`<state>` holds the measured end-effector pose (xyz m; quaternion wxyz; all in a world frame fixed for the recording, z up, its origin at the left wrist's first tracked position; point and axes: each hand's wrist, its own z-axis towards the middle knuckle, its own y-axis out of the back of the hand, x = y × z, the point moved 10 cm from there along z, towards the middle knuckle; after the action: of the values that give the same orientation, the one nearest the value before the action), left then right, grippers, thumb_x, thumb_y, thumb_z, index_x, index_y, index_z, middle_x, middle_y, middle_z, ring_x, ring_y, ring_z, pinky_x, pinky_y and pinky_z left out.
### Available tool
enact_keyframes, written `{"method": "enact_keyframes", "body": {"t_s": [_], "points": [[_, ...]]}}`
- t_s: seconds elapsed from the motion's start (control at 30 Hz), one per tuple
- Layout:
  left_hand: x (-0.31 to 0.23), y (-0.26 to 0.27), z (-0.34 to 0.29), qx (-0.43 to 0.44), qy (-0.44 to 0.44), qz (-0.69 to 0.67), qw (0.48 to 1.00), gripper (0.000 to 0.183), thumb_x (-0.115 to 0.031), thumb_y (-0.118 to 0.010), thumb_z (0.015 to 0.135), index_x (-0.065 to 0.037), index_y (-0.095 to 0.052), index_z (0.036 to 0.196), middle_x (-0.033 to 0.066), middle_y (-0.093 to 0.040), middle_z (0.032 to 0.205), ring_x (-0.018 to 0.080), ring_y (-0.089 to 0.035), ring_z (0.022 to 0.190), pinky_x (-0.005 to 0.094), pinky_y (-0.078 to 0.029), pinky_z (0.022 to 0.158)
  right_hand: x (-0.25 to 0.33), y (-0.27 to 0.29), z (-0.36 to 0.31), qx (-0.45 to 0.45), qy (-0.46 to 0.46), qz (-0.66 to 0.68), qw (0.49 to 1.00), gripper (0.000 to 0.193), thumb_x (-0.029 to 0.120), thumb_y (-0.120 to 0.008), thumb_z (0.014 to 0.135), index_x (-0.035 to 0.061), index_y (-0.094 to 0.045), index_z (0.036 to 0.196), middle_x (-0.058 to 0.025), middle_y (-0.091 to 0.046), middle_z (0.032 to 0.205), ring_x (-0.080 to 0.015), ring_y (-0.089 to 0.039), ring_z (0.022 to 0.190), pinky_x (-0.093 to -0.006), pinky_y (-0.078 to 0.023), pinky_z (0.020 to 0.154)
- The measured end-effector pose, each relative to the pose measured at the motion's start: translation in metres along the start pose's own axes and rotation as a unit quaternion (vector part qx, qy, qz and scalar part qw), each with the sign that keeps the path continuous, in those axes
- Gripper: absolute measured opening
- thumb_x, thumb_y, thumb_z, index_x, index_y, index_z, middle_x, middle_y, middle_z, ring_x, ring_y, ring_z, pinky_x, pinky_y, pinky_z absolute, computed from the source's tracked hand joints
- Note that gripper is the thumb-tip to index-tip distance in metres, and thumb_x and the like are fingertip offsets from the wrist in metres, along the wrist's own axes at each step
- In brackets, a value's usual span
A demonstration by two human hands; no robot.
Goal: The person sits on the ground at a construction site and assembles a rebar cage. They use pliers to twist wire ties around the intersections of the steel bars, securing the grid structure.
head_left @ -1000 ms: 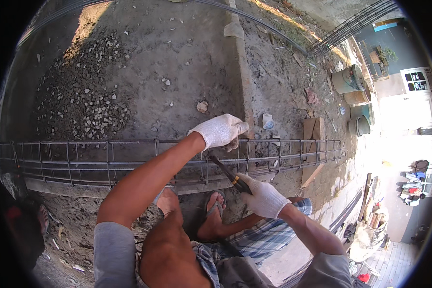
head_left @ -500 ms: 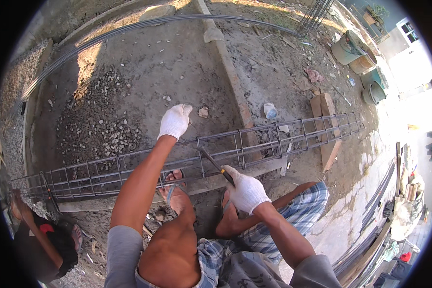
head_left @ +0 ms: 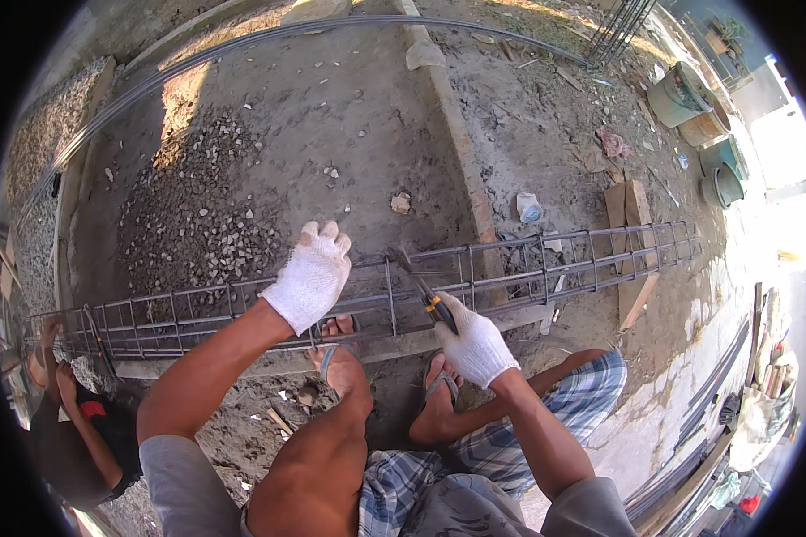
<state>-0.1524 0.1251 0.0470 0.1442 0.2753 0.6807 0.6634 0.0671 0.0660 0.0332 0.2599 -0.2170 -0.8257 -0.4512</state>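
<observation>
My right hand [head_left: 476, 347], in a white knit glove, is closed round the handles of pincers [head_left: 439, 310] with black and yellow grips. The pincers' dark head meets a cross tie on the long rebar cage [head_left: 510, 285], which lies across in front of me. My left hand [head_left: 306, 279], gloved the same way, is over the cage, left of the pincers. Its fingers are bent and a little apart, and no object shows in them.
At the cage's left end crouches another person [head_left: 81, 430], hands near the bars. Wooden blocks [head_left: 634, 255] sit by its right end. Gravel [head_left: 201, 210], a concrete ridge [head_left: 461, 148], curved bars [head_left: 269, 34] and buckets [head_left: 676, 97] lie beyond. My sandalled feet [head_left: 340, 367] are close to the cage.
My left hand has dropped left and nearer, its fingers loosened from a pinch. The pincers have tilted more upright at the cross tie. The whole view has shifted slightly.
</observation>
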Motion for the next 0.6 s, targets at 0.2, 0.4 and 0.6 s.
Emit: {"method": "enact_keyframes", "body": {"t_s": [0.2, 0.4, 0.6], "points": [[-0.022, 0.042, 0.016, -0.081, -0.032, -0.316, 0.945, 0.02, -0.024, -0.072, 0.087, -0.007, -0.078, 0.08, 0.0126, -0.075, 0.115, 0.0278, -0.067, 0.113, 0.0485, -0.051, 0.097, 0.028, -0.008, 0.005, -0.039, 0.015, -0.193, 0.98, 0.055, 0.014, -0.064, 0.096, 0.0125, -0.058, 0.151, -0.025, -0.076, 0.103, -0.0452, -0.077, 0.09, -0.0544, -0.061, 0.082], [0.021, -0.103, 0.036, -0.049, 0.288, -0.946, 0.141, 0.036, -0.036, -0.062, 0.109, -0.005, -0.075, 0.096, 0.0155, -0.079, 0.114, 0.0322, -0.075, 0.101, 0.0399, -0.061, 0.084, -0.002, -0.039, 0.021, 0.113, -0.02, 0.31, 0.944, 0.058, 0.013, -0.063, 0.103, 0.0094, -0.049, 0.16, -0.0141, -0.075, 0.117, -0.0309, -0.077, 0.094, -0.0447, -0.062, 0.085], [0.125, -0.118, -0.001, -0.253, 0.375, -0.879, 0.15, 0.045, -0.05, -0.065, 0.107, -0.011, -0.07, 0.086, 0.0088, -0.077, 0.089, 0.0261, -0.073, 0.079, 0.0385, -0.06, 0.076, -0.004, -0.033, -0.011, 0.069, -0.049, 0.464, 0.882, 0.06, 0.004, -0.06, 0.106, 0.0049, -0.043, 0.164, -0.0098, -0.071, 0.121, -0.0144, -0.069, 0.104, -0.0309, -0.058, 0.092]]}}
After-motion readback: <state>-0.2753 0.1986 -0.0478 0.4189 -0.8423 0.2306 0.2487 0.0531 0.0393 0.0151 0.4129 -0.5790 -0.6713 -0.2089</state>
